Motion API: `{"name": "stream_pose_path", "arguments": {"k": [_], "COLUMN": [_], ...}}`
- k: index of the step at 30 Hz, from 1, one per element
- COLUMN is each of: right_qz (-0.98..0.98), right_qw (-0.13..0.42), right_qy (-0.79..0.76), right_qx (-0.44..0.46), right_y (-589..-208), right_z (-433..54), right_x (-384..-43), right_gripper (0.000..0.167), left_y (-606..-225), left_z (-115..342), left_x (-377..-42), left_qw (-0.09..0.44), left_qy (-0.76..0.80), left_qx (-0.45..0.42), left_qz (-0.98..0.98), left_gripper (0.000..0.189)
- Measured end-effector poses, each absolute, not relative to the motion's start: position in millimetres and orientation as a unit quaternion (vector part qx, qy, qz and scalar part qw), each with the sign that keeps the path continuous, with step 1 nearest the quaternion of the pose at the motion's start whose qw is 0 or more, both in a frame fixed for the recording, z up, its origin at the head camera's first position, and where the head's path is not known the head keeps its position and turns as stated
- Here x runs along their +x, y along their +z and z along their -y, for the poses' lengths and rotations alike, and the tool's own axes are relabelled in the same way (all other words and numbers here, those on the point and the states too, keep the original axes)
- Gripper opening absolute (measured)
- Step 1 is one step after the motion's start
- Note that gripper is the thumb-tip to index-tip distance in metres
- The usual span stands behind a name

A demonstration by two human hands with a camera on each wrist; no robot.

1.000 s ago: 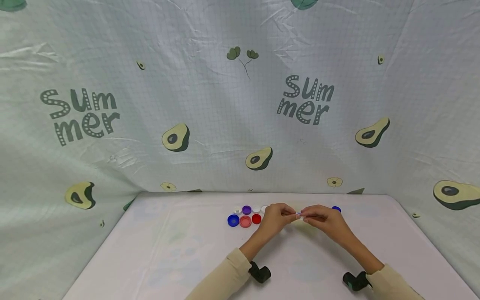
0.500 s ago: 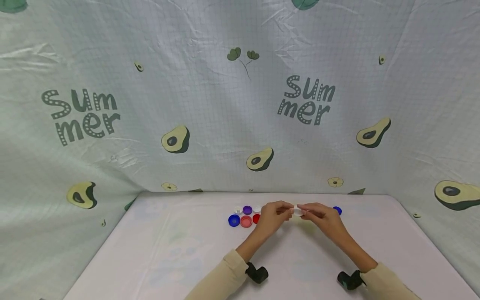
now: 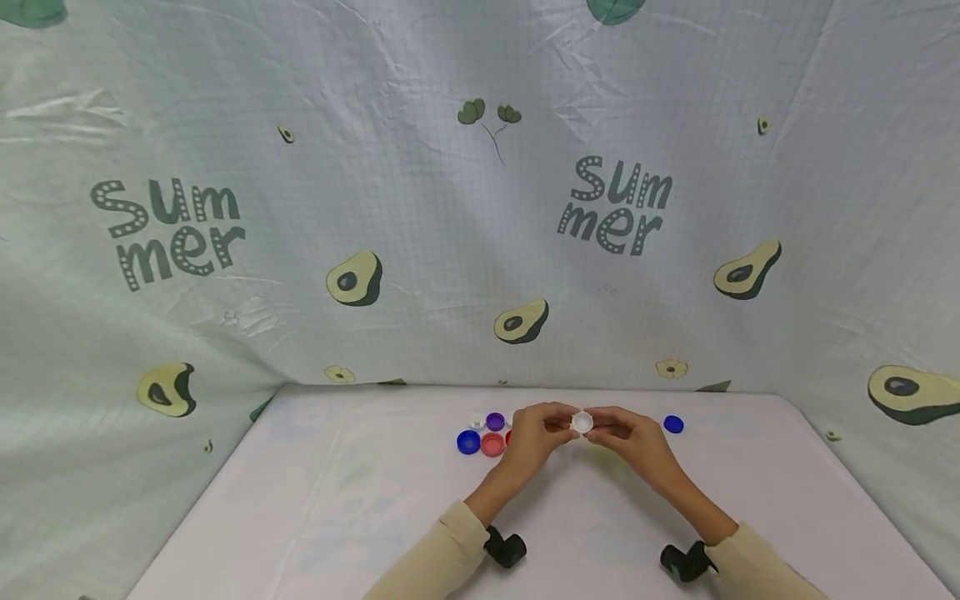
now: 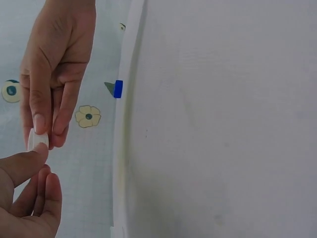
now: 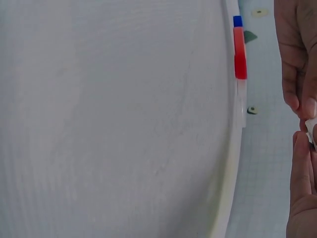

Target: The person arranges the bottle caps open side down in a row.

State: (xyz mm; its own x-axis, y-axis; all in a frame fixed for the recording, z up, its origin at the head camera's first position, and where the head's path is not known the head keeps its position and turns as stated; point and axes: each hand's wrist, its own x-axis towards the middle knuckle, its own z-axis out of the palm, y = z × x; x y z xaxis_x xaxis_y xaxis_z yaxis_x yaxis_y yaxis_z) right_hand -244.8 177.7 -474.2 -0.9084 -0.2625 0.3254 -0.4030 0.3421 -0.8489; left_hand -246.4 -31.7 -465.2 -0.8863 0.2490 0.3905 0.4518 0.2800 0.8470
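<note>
A small round white bottle cap (image 3: 582, 422) is held up between both hands above the table, its open hollow side facing the head camera. My left hand (image 3: 534, 433) pinches its left edge with thumb and fingers. From the other side my right hand (image 3: 633, 440) pinches its right edge. In the left wrist view the white cap (image 4: 38, 140) appears nearly edge-on, with thumbs of both hands on it. The right wrist view catches only part of the white cap (image 5: 311, 130) at the frame's edge, between the fingertips.
Left of the hands lie a blue cap (image 3: 468, 442), a pink cap (image 3: 492, 444), a purple cap (image 3: 495, 422) and a white cap (image 3: 477, 422). A red cap (image 3: 509, 437) is partly hidden by the left hand. Another blue cap (image 3: 673, 424) lies to the right. A printed curtain (image 3: 420, 208) hangs behind the table (image 3: 360, 500).
The white cap has been turned from edge-on to hollow side toward the head camera. Both hands have shifted slightly left, and the right blue cap shows more fully.
</note>
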Motion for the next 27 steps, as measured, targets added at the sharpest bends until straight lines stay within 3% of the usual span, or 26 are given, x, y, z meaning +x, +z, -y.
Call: {"name": "stream_pose_path", "arguments": {"k": [12, 27], "right_qz": [0.847, 0.84], "right_qw": [0.09, 0.075], "right_qy": [0.475, 0.481], "right_qx": [0.222, 0.239], "right_y": [-469, -471], "right_z": [-159, -135], "right_x": [-243, -245], "right_gripper": [0.034, 0.031], "left_y": [-463, -464], "left_z": [53, 78], "left_x": [-238, -237], "left_qw": [0.102, 0.11], "left_qy": [-0.549, -0.506], "left_qx": [-0.227, -0.234], "left_qz": [0.798, 0.823], "left_gripper": [0.024, 0.021]}}
